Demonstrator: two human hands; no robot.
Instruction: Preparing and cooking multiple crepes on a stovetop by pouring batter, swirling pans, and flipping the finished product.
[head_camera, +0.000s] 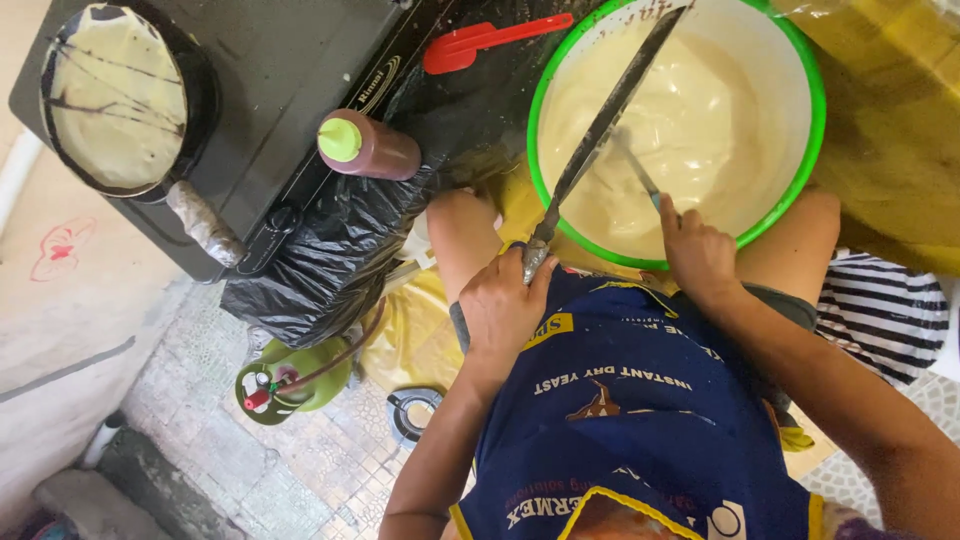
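A large white bowl with a green rim (533, 110) holds pale creamy batter (690, 130) and sits in front of my knees. My left hand (505, 305) grips the handle of a long flat metal spatula (600, 130) that lies slanted across the bowl, its far end on the rim. My right hand (697, 250) holds a thin metal utensil (637, 170) whose far end dips into the batter. A dark blue apron (640, 400) covers my lap.
A black gas stove (290, 70) at the left carries a dark pan (115, 95) with a thin pale crepe. A brown squeeze bottle with a green cap (368, 147) and a red plastic spatula (490, 40) lie nearby. A green gas cylinder (285, 385) stands on the tiled floor.
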